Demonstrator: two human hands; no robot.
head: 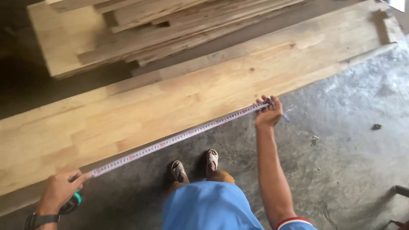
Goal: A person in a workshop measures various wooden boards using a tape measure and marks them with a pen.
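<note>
At the near left, the left hand [59, 190], with a dark wristwatch [39, 220] on its wrist, closes its grip around the green and black tape measure case [71, 203], the forefinger stretched out onto the blade where it leaves the case. The tape blade [179, 136], white with small markings, runs taut up and to the right, following the near edge of a long pale wooden board [179, 96] that lies on the concrete floor [349, 162]. Below the middle of the blade are the person's two sandalled feet [195, 166] and a blue shirt [208, 208]. At the right, the right hand [268, 113] pinches the far end of the blade in a closed grip at the board's edge, and also holds a thin blue pen-like thing. Farther back on the left lies a stack of planks [140, 30].
</note>
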